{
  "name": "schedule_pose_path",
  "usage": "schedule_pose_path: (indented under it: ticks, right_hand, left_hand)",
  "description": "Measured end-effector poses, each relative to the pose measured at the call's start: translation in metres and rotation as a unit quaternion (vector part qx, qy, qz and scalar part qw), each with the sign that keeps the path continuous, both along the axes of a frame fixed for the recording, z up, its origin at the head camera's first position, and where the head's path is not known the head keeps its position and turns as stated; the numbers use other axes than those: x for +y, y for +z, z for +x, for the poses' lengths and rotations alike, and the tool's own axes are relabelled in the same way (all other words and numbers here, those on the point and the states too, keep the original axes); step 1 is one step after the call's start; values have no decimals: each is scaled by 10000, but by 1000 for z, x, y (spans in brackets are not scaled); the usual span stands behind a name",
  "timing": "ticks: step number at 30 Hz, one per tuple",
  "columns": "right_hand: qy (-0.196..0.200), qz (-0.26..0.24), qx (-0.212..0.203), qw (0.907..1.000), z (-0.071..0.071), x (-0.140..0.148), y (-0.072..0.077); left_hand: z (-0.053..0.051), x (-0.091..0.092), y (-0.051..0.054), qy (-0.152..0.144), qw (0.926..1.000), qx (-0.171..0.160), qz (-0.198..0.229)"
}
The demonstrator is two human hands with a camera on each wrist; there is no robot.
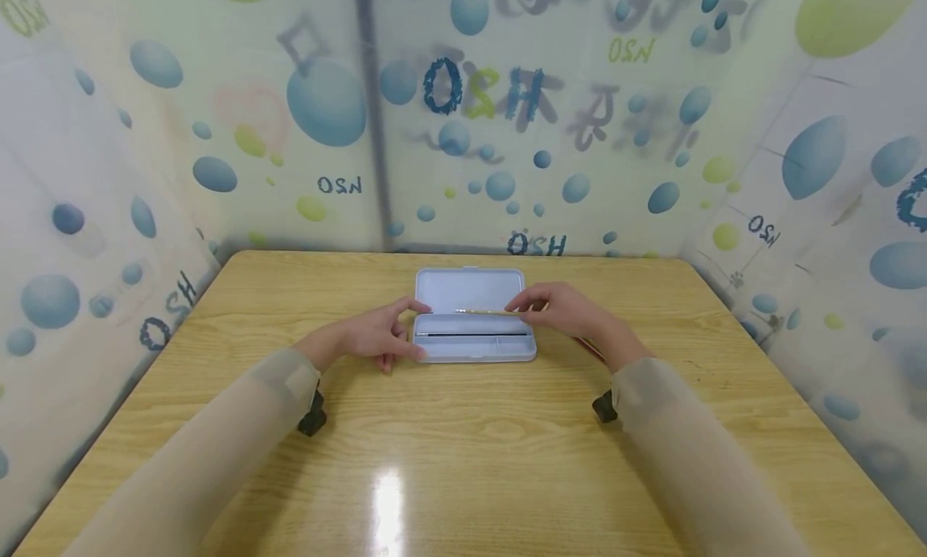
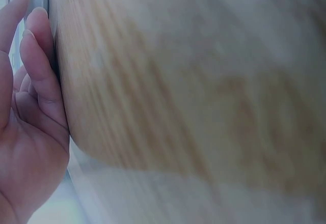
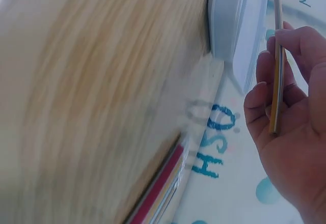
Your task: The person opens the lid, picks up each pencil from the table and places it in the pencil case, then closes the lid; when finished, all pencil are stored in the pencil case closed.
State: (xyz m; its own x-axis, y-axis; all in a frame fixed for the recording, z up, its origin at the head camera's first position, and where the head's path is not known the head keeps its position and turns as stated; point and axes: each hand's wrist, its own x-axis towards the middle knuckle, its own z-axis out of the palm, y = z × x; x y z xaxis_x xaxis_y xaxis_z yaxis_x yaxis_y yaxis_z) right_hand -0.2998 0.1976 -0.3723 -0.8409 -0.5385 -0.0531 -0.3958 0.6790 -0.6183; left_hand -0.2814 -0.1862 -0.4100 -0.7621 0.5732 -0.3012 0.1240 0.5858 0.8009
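A pale blue-white pencil case point(image 1: 456, 349) lies with its lid point(image 1: 469, 287) raised at the back. One slim dark pencil-like stick point(image 1: 474, 334) rests lengthwise in its long compartment. My left hand point(image 1: 372, 332) holds the case's left end, index finger at the hinge side and thumb at the front corner; its other fingers are loosely bent beside the case. My right hand point(image 1: 561, 307) pinches a yellow striped pencil point(image 3: 278, 81) between thumb and fingers. That pencil lies nearly level above the hinge line, pointing left.
Several more pencils point(image 3: 158, 188), one red, lie on the table to the right of the case, partly under my right forearm. The wooden table point(image 1: 463, 436) has patterned curtains point(image 1: 463, 179) at its back and sides.
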Motion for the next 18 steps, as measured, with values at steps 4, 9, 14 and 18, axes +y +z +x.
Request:
schedule_pose_path:
  ticks: [4,9,14,18]
  right_hand:
    - [38,-62,-204,9998,-4,-12,-2]
    - [281,12,-252,9993,-9,-25,-6]
    - [436,158,-186,9988,-10,-35,-8]
    - [504,282,-156,9982,-11,-42,-11]
  left_hand:
    - [0,0,0,-14,10000,11,-2]
    - [-1,0,0,10,10000,-23,-20]
    - [0,0,0,6,10000,-19,-2]
    - [0,0,0,-7,10000,-18,10]
